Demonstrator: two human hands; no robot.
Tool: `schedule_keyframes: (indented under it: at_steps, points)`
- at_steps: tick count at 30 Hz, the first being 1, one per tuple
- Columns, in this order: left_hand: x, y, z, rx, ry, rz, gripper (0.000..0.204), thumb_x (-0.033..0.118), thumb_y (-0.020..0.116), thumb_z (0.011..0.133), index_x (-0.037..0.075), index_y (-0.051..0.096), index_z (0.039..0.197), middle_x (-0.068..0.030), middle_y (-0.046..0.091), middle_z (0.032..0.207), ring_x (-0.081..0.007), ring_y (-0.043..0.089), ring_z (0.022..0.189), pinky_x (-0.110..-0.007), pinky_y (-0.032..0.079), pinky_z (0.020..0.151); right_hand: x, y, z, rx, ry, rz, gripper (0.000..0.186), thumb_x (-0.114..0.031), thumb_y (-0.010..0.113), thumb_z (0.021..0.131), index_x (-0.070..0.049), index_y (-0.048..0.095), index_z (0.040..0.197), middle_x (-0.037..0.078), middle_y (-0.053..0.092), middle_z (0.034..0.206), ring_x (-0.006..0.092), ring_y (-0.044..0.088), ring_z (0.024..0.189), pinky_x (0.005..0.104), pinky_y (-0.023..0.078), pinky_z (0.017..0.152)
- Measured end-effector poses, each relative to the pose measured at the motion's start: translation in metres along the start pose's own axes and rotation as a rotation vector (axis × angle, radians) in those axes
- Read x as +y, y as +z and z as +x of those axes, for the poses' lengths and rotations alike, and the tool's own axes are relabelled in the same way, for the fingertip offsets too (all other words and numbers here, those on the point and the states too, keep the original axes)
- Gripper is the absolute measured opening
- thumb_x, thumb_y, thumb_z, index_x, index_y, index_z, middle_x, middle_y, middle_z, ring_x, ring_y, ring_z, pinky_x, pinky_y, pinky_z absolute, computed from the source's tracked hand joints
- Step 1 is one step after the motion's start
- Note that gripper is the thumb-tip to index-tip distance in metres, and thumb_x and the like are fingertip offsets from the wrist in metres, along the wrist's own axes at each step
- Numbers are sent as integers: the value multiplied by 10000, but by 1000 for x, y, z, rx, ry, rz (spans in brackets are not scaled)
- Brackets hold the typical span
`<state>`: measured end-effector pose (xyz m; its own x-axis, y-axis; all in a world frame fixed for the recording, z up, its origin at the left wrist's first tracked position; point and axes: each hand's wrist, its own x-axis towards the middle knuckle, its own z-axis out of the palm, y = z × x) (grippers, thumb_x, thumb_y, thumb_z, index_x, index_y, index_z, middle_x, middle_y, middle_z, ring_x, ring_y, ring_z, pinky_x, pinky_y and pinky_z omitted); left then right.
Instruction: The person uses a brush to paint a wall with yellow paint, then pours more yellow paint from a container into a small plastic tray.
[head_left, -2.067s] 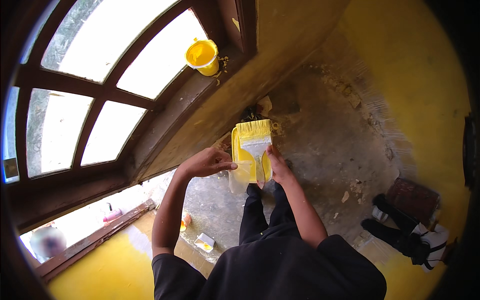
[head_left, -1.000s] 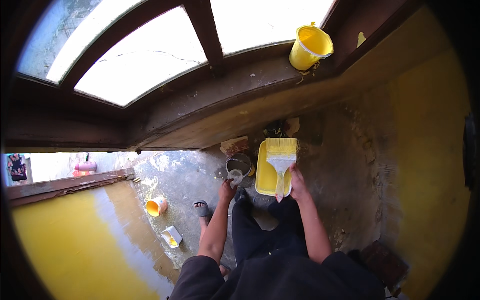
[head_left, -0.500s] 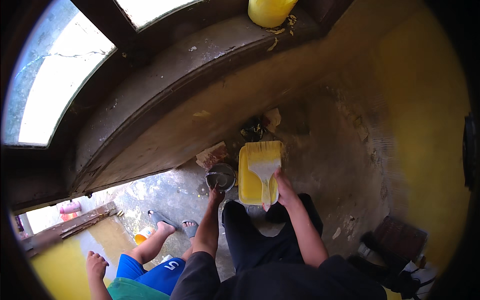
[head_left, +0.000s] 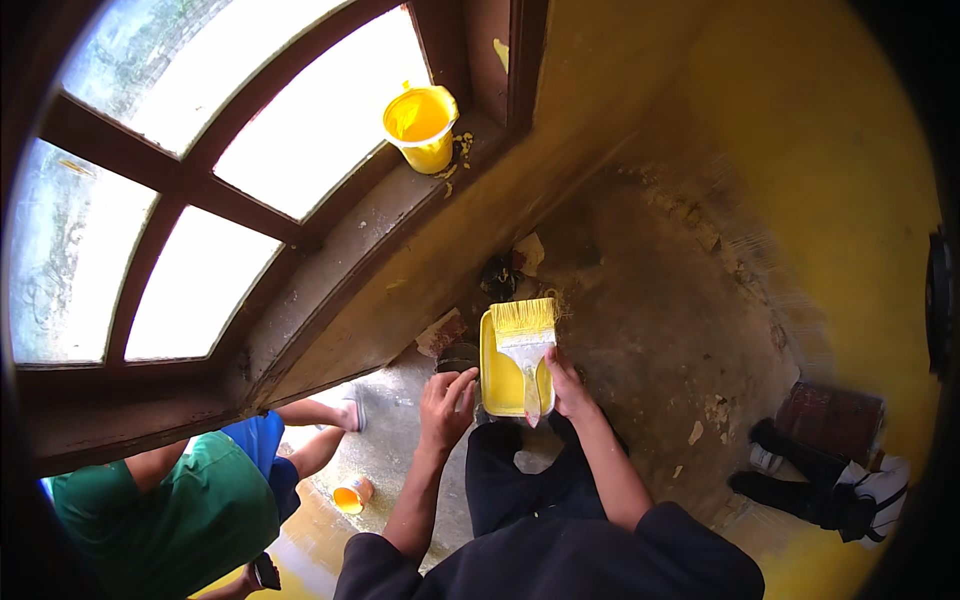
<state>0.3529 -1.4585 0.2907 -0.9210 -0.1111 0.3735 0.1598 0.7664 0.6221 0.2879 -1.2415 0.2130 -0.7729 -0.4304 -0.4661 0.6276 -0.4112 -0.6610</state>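
My right hand (head_left: 568,385) holds the shallow yellow paint tray (head_left: 490,385) by its right side, together with a wide paintbrush (head_left: 523,342) lying lengthwise over it, its bristles coated yellow and its pale handle pointing toward me. Just left of the tray, my left hand (head_left: 446,408) is raised with loosely bent fingers apart and nothing visible in them. A dark round bucket (head_left: 457,356) stands on the floor beyond that hand, partly hidden by it and the tray.
A yellow paint pail (head_left: 420,135) sits on the windowsill. A person in a green shirt (head_left: 170,510) is low at my left. An orange-yellow container (head_left: 353,495) lies on the floor. At right are a dark red board (head_left: 830,410) and a black-and-white bundle (head_left: 850,500) beside the yellow wall.
My left hand let go of the translucent plastic at the bucket and came back up beside the tray. The person in green has come in at left. The view has swung around.
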Motion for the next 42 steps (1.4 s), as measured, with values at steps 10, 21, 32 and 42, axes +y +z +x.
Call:
schedule_keyframes:
  at_steps: [10,21,32,42]
  points:
    - [139,-31,74,-777,576,199,598,149,629,810,339,526,1367,-12,528,1125,-195,527,1055,-362,410,860,-68,14,-82,87,-47,57,454,-393,484,1021,-75,457,1345,62,538,1267,164,519,1149,333,453,960]
    - [208,11,88,-510,718,156,483,174,590,814,214,588,1296,-46,532,1166,-198,538,1071,-349,413,838,-128,-27,-116,75,-160,117,528,-436,493,1010,-53,436,1370,79,505,1322,165,473,1216,344,404,1012]
    - [302,13,186,-386,500,-177,360,27,716,707,137,669,1046,-70,584,1022,-270,597,968,-386,507,852,-182,-95,-134,191,-107,41,709,-520,485,985,-6,326,1447,135,413,1442,222,399,1339,372,319,1110]
    - [340,38,232,-676,395,-430,139,107,651,881,54,646,1009,-122,597,999,-327,599,963,-414,491,824,-236,-123,-156,200,-224,141,695,-541,450,983,-23,338,1433,131,485,1381,225,493,1269,388,433,1039]
